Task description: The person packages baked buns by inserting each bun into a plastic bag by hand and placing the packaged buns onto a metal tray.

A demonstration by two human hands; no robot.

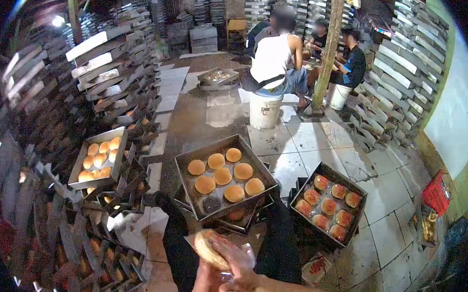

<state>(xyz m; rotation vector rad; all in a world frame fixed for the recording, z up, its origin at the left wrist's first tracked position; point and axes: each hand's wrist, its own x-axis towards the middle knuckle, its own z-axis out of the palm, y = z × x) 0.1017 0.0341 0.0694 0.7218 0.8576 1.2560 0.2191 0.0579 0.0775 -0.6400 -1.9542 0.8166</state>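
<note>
A round bun [209,250] is held tilted between my two hands, low in the middle of the view. My left hand [208,281] supports it from below, its fingers mostly hidden. My right hand [241,268] closes over the bun from the right side, with something shiny and clear, like plastic film, at its fingers. Just beyond my hands, a dark metal tray [224,214] holds several plain golden buns [222,176], with a bare spot near its front corner. To the right, another tray [353,228] carries several red-topped buns [328,206] that look glossy.
Stacked trays rise on the left, one tray [74,173] holding golden buns. A small container with red bits [316,268] stands near my right leg. At far right are a red basket [436,193] and a box [428,230]. Several people sit on buckets [265,111] beyond.
</note>
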